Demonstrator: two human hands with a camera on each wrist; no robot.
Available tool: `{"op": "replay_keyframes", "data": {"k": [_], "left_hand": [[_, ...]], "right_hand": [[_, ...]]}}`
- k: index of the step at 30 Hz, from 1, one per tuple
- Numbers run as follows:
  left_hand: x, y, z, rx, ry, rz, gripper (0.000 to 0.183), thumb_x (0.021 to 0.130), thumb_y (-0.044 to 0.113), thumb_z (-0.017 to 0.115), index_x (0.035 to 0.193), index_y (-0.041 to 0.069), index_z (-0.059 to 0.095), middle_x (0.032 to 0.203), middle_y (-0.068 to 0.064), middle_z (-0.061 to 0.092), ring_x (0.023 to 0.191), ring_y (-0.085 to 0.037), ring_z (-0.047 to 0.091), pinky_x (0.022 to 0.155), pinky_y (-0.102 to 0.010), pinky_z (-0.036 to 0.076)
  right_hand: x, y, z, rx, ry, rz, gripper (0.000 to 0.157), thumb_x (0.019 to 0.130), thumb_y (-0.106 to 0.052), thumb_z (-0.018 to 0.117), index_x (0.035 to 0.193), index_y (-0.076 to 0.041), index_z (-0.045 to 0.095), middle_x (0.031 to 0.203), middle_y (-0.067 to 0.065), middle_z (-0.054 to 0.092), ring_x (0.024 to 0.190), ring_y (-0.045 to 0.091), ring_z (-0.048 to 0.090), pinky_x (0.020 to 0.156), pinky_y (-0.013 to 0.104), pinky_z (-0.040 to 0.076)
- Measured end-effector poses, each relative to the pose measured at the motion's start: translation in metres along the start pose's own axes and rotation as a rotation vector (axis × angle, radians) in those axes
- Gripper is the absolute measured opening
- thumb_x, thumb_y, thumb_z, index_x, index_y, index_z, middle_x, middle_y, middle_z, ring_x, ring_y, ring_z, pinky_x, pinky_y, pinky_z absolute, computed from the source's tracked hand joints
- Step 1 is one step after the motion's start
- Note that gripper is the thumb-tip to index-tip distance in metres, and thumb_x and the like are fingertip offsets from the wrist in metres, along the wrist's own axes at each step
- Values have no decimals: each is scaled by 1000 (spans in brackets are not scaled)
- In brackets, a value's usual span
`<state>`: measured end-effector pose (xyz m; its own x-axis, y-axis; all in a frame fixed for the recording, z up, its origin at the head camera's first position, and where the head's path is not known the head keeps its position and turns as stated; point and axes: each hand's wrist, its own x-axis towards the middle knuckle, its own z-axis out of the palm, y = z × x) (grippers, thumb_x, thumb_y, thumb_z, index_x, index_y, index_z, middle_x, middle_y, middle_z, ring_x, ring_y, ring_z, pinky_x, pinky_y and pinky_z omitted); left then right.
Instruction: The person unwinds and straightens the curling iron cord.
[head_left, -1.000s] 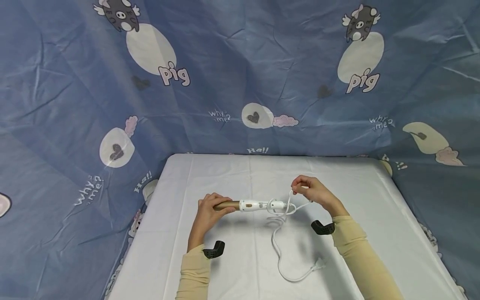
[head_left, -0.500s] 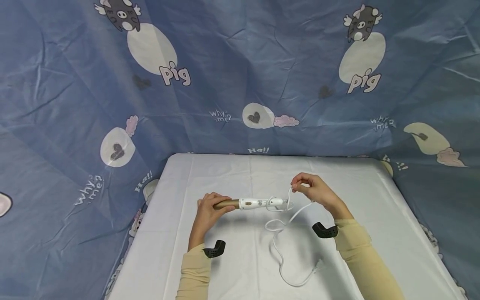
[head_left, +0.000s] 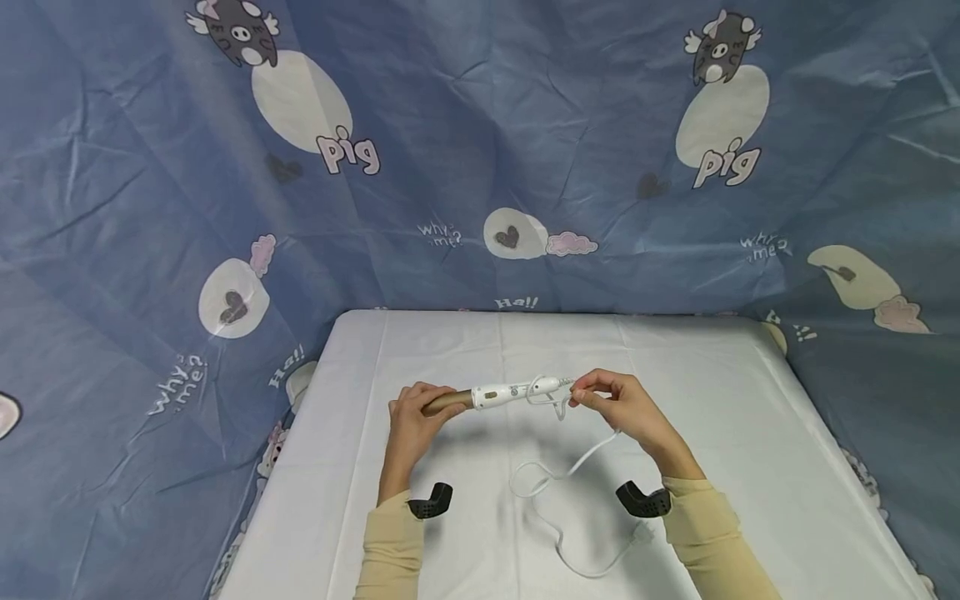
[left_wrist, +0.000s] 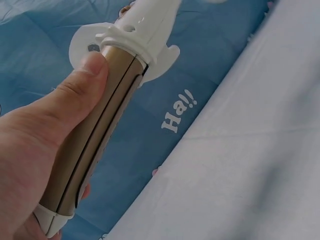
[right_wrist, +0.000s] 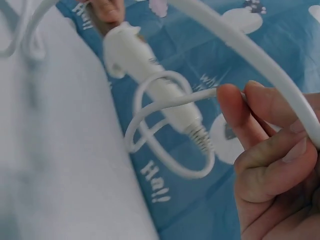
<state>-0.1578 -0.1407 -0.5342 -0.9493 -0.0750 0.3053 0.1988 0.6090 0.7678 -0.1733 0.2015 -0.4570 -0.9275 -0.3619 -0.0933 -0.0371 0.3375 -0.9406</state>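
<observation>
A hair curling iron with a white handle (head_left: pixel 498 394) and a gold barrel (left_wrist: pixel 95 135) is held above the table, slightly raised at its cord end. My left hand (head_left: pixel 412 421) grips the barrel, thumb along its side near the white collar. The white power cord (right_wrist: pixel 167 103) loops around the handle's end in the right wrist view. Between thumb and index finger, my right hand (head_left: pixel 622 408) pinches the cord close to the handle. More cord runs through or behind the right palm and hangs down in a loose loop.
The cord's plug (head_left: pixel 642 533) lies on the white-covered table (head_left: pixel 435 350) toward the front. A blue printed cloth (head_left: pixel 450 167) surrounds the table at the back and sides. Each wrist carries a black camera mount (head_left: pixel 431 501).
The right hand has dipped and come slightly nearer the handle's end, pulling cord with it. The iron has tilted, its cord end rising. The hanging loop has shifted left and toward the front.
</observation>
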Motion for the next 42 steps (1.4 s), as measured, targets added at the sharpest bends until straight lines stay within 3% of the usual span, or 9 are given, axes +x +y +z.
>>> {"op": "replay_keyframes", "data": {"k": [9, 13, 17, 24, 28, 35, 42], "left_hand": [[0, -1, -3, 29, 6, 0, 35, 72, 54, 72, 99, 31, 72, 94, 11, 63, 85, -10, 46, 79, -34, 22], [-2, -1, -3, 21, 10, -4, 36, 71, 56, 72, 98, 32, 72, 93, 12, 63, 83, -10, 45, 79, -33, 22], [-2, 0, -4, 2, 16, 0, 35, 72, 55, 71, 98, 32, 72, 93, 12, 63, 83, -11, 45, 79, -34, 22], [-2, -3, -5, -65, -1, -30, 33, 74, 54, 72, 101, 36, 71, 94, 15, 63, 85, -9, 46, 81, -34, 23], [-2, -3, -6, -83, -18, -2, 32, 73, 53, 73, 100, 37, 70, 95, 15, 63, 86, -9, 47, 82, -35, 22], [-2, 0, -8, -52, -49, 14, 35, 71, 53, 74, 100, 34, 72, 97, 13, 64, 88, -10, 47, 82, -34, 21], [-4, 2, -10, -44, -99, 23, 34, 71, 52, 75, 100, 34, 72, 97, 13, 64, 88, -10, 46, 81, -34, 20]], "right_hand": [[2, 33, 3, 87, -60, 88, 34, 87, -36, 66, 104, -6, 66, 91, 1, 72, 44, 5, 30, 43, 20, 29], [3, 47, 6, 89, -78, 108, 33, 88, -35, 65, 104, -6, 66, 95, 6, 72, 45, 6, 31, 44, 20, 30], [7, 58, 9, 47, -84, 103, 38, 90, -35, 64, 107, -1, 64, 98, 15, 71, 44, 5, 31, 42, 20, 30], [15, 71, 15, -88, -92, 109, 29, 92, -32, 62, 102, -5, 68, 89, 10, 72, 43, 6, 39, 40, 26, 36], [20, 77, 17, -139, -103, 115, 32, 94, -31, 59, 103, -2, 69, 88, 14, 72, 44, 7, 39, 40, 25, 36], [37, 83, 12, -166, -34, 93, 24, 95, -20, 58, 101, 0, 68, 88, 23, 69, 40, 7, 37, 37, 21, 30], [49, 76, 2, -221, 95, 62, 20, 96, -16, 55, 101, -2, 69, 95, 19, 69, 41, 7, 41, 40, 23, 35]]}}
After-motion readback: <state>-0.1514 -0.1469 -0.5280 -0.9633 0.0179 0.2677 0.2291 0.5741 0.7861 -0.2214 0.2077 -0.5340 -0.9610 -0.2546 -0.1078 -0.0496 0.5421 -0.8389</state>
